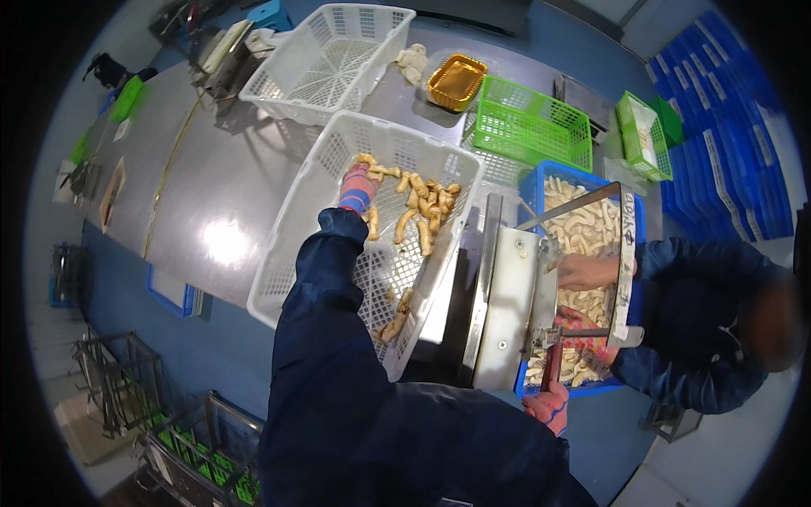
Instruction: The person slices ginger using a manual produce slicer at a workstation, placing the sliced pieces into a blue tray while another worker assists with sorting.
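My left hand (358, 187), in a pink glove with blue stripes, reaches into a white perforated plastic crate (266, 279). Its fingers are among tan, elongated mushrooms (431, 199); whether they grip one is hidden. My right hand (550, 407), gloved alike, is closed around the dark red handle (553, 366) of a bench slicer. The slicer has a white plastic block (500, 310) and a metal blade frame (624, 253). Beneath its far side, pale slices (561, 215) fill a blue crate (532, 184).
Across the slicer, a co-worker's bare hand (586, 272) and floral-gloved hand (583, 326) are over the slices, close to the blade. Beyond stand another white crate (355, 104), a gold tray (457, 82) and a green basket (532, 146). Blue crates (722, 139) are stacked at right.
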